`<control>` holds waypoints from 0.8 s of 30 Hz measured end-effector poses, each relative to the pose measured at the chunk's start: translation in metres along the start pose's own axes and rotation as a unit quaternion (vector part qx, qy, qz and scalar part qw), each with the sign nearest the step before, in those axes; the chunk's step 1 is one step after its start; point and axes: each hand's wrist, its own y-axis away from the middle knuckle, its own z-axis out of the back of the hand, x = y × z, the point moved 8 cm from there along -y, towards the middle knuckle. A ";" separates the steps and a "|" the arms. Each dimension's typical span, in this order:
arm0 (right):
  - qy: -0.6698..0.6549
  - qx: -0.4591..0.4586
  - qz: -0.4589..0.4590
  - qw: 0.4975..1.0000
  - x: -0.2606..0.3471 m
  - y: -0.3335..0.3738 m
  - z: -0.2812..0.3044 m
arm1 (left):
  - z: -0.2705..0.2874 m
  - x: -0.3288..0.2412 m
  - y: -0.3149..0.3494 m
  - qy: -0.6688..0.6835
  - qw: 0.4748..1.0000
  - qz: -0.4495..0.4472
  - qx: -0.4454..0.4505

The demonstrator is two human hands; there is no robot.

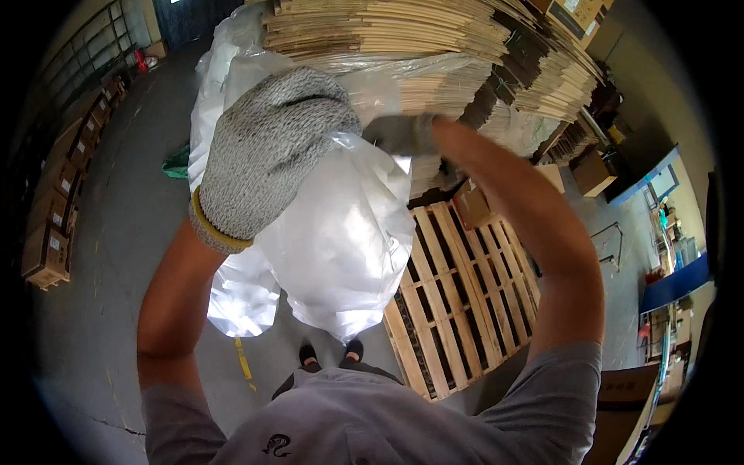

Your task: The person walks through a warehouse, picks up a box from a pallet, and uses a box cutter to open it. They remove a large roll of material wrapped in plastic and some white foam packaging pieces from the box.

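A large, translucent white plastic bag (337, 232) hangs in front of me, gathered at the top and bulging below. My left hand (283, 139), in a grey knitted glove with a yellow cuff, is closed on its bunched upper part. Beside it on the right, my right hand (399, 135) wears a similar glove and touches or nearly touches the gathered top. Motion blurs that hand, and its fingers are hidden. More of the plastic sheeting (242, 298) hangs down at the left, reaching toward the floor.
Tall stacks of flattened cardboard (395, 31) rise ahead, partly covered with plastic film. A slatted wooden pallet (465, 291) lies on the floor at the right, with a small carton (471, 204) at its far edge. Cardboard boxes (53, 221) line the left side.
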 end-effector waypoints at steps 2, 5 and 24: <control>0.061 -0.025 0.031 0.997 -0.001 -0.023 -0.023 | 0.005 0.006 0.004 0.015 1.000 0.010 -0.007; 0.001 -0.074 0.050 0.996 0.024 -0.016 -0.004 | 0.014 0.019 0.005 0.026 0.999 0.036 -0.015; 0.205 -0.684 -0.228 0.662 -0.105 0.194 0.071 | -0.045 0.170 0.011 -0.248 0.935 0.254 0.007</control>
